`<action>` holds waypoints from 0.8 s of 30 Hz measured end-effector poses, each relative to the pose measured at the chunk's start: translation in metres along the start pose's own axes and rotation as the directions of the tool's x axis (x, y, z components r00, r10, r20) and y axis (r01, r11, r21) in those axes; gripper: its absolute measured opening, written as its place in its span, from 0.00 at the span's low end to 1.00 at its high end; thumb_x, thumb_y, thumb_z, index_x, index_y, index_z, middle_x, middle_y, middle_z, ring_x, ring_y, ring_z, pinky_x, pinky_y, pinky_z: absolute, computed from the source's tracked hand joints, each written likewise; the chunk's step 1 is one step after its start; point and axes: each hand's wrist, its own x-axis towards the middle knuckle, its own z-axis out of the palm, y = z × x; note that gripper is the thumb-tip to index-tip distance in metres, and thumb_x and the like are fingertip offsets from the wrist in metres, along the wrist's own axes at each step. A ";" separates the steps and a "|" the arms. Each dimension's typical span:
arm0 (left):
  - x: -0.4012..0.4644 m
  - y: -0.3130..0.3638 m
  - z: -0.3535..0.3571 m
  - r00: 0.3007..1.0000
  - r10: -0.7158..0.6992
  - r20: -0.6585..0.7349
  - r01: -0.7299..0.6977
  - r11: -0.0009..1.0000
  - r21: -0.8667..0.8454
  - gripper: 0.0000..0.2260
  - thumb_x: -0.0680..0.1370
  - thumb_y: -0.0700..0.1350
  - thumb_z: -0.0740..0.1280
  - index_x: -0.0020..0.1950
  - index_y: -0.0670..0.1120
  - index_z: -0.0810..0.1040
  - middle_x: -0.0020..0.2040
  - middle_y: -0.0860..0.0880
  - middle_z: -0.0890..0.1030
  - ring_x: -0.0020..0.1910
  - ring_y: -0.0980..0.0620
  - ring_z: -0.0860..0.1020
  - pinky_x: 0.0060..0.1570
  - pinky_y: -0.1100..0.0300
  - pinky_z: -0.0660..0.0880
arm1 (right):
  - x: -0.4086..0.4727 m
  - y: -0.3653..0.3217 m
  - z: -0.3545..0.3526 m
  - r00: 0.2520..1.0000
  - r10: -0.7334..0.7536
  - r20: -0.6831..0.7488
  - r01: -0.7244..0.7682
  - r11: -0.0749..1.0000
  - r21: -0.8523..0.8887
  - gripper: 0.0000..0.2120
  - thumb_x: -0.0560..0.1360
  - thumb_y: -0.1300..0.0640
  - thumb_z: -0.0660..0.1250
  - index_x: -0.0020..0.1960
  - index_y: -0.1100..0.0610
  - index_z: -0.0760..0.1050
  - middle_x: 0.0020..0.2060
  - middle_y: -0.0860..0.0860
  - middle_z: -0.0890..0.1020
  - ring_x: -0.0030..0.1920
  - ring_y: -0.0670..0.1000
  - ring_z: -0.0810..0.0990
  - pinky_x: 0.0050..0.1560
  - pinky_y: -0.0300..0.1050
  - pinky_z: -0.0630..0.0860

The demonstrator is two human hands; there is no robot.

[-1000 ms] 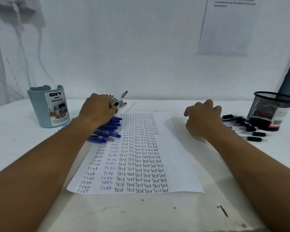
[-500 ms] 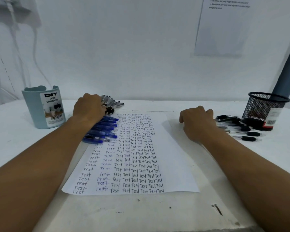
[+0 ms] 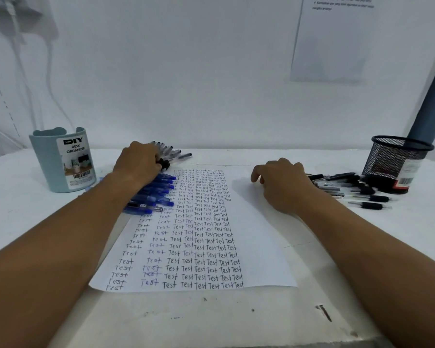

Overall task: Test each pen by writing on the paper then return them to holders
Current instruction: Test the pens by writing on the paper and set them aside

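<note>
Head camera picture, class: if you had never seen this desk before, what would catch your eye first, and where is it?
First comes the sheet of paper in the middle of the table, its left part packed with columns of the word "Test". Next, the left hand rests on a bunch of black pens at the paper's far left corner, with a row of blue pens just below it. More black pens lie scattered by the mesh holder on the right.

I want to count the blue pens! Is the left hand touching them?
Touching. The head view shows the left hand and wrist lying right on the row of blue pens, covering their far ends, with no gap between them.
</note>
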 end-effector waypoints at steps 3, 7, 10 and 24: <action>0.001 0.000 0.001 1.000 0.003 -0.024 -0.002 1.000 0.002 0.07 0.76 0.45 0.68 0.49 0.42 0.82 0.45 0.41 0.81 0.43 0.43 0.79 0.42 0.57 0.72 | 0.000 0.000 0.001 1.000 0.000 -0.003 0.000 1.000 0.000 0.19 0.76 0.63 0.58 0.63 0.48 0.72 0.58 0.49 0.77 0.63 0.54 0.69 0.59 0.50 0.63; 0.001 0.003 0.003 0.999 0.016 -0.052 -0.016 1.000 0.008 0.07 0.76 0.44 0.67 0.46 0.40 0.82 0.43 0.41 0.81 0.41 0.42 0.79 0.42 0.56 0.74 | 0.001 0.000 0.001 1.000 0.007 0.000 -0.007 1.000 0.004 0.18 0.77 0.62 0.57 0.63 0.48 0.72 0.58 0.49 0.77 0.63 0.54 0.69 0.59 0.50 0.63; 0.000 0.004 0.003 0.998 0.026 -0.060 -0.026 1.000 -0.001 0.08 0.77 0.44 0.67 0.46 0.40 0.81 0.42 0.40 0.81 0.40 0.42 0.79 0.43 0.54 0.76 | 0.000 0.000 0.002 1.000 0.009 -0.001 -0.009 1.000 0.011 0.18 0.77 0.62 0.57 0.63 0.48 0.73 0.58 0.49 0.77 0.63 0.54 0.69 0.60 0.51 0.63; -0.008 0.013 -0.002 0.995 0.083 -0.049 -0.081 0.996 0.042 0.07 0.77 0.45 0.67 0.42 0.44 0.78 0.42 0.47 0.71 0.41 0.46 0.72 0.40 0.56 0.69 | 0.001 0.000 0.002 1.000 0.010 0.005 -0.010 1.000 0.003 0.19 0.77 0.63 0.56 0.62 0.47 0.73 0.57 0.49 0.77 0.62 0.54 0.69 0.59 0.51 0.63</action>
